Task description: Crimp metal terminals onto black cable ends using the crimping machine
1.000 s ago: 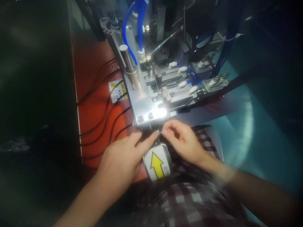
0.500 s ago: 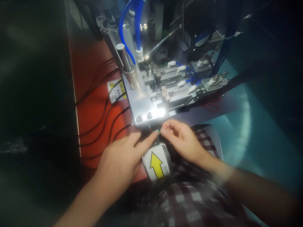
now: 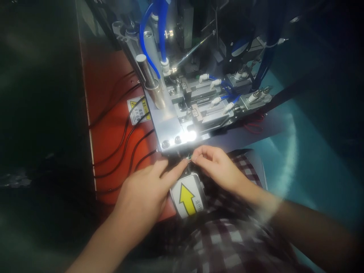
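My right hand is closed in a pinch at the front edge of a metal machine plate. A tiny part with a hint of green shows at its fingertips, too small to name. From the left, my left hand reaches to the same spot, back upward. One digit stretches to the tiny part and its tip meets it. The other fingers bend down by the plate edge and are mostly hidden, so what they hold cannot be made out. Just below the fingertips is a white block with a yellow arrow.
Pneumatic cylinders with white fittings and blue hoses stand behind the plate. A metal post rises at its left. Black cables cross the red surface. A bright light shines on the plate near my fingers.
The whole view has shifted slightly. My right fingertips have moved very little at the tiny part, where a bit of green now shows. My left hand keeps its pose.
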The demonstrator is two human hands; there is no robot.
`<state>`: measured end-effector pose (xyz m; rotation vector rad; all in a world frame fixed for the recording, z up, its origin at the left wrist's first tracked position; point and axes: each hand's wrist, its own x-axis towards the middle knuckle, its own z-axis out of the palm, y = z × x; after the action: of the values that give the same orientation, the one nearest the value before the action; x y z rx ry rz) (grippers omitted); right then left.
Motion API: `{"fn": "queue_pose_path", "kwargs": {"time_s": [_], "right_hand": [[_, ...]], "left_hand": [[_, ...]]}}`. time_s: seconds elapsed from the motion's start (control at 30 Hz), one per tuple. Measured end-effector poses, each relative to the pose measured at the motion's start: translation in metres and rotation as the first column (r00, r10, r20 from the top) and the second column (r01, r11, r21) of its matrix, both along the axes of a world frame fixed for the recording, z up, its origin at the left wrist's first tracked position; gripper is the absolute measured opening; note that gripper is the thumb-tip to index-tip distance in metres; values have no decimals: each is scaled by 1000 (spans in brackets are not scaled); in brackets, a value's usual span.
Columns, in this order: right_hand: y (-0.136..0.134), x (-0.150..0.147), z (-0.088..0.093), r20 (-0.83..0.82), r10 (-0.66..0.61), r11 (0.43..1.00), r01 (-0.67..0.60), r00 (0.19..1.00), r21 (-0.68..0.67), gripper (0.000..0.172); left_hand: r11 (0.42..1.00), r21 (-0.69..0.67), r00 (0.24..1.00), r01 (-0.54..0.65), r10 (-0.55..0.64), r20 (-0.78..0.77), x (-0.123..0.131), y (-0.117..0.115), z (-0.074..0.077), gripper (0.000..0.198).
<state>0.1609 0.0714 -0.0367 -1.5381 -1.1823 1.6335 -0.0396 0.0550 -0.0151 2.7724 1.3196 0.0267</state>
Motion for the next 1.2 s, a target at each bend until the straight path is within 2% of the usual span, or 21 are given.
{"fn": "queue_pose_path", "kwargs": {"time_s": [0.13,0.2,0.37,0.6,0.9,1.2], "right_hand": [[4,2,4,-67,15,993,-23,998,-112,14],[4,3,4,-69,2,997,-7,998,-71,12],[-2,3,0,18,-87,988,84,996,127,7],[-2,-1,-3,19,-72,981,68,997,184,8],[-6,1,-9,36,10,965,-20,999,263,10],[-7,3,-10,37,23,971,-31,999,239,10]], "left_hand": [[1000,12,1000,-6,6,5,-1,-1,-3,56],[1000,11,1000,-10,10,-11,-2,-1,-4,56],[1000,8,999,-13,13,-37,-1,-2,-4,56],[1000,-10,1000,-22,22,-16,-2,-2,-4,58],[1000,-11,1000,-2,2,7,-1,-1,-2,54],[1000,4,999,7,-8,32,0,0,2,52]]}}
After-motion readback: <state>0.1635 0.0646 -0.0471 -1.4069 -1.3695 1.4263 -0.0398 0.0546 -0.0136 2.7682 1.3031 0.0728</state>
